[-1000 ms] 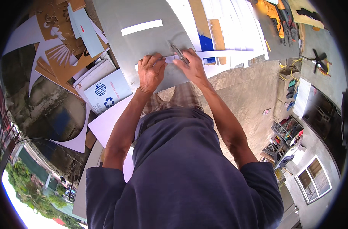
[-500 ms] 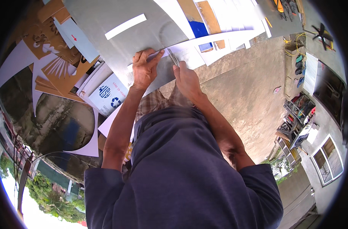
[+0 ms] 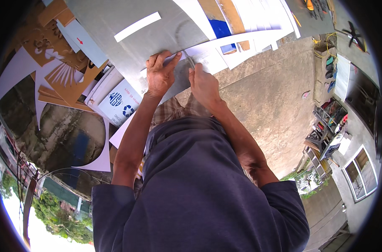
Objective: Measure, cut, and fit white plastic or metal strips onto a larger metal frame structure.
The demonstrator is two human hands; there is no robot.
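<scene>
A long, curved white strip (image 3: 241, 39) of sheet material runs from under my left hand out to the right, lying across the grey tabletop (image 3: 157, 35). Bent over its near end, the fingers of my left hand (image 3: 160, 74) press and hold it. My right hand (image 3: 205, 87) is closed around a slim metallic cutter knife (image 3: 189, 60). The knife's tip meets the strip just right of my left fingertips. The blade itself is too small to make out. A short white strip (image 3: 137, 27) lies apart on the grey surface beyond my hands.
White sheets and brown-backed pieces, one with a blue patch (image 3: 220, 31), lie at the far right of the table. Brown and white offcuts (image 3: 69, 77) and a printed white box (image 3: 120, 101) are at the left. Concrete floor (image 3: 258, 101) stretches right, toward a cluttered shelf (image 3: 325, 126).
The knife and my right hand have shifted very slightly and the knife sits at a somewhat different angle. My left hand keeps nearly the same place on the strip.
</scene>
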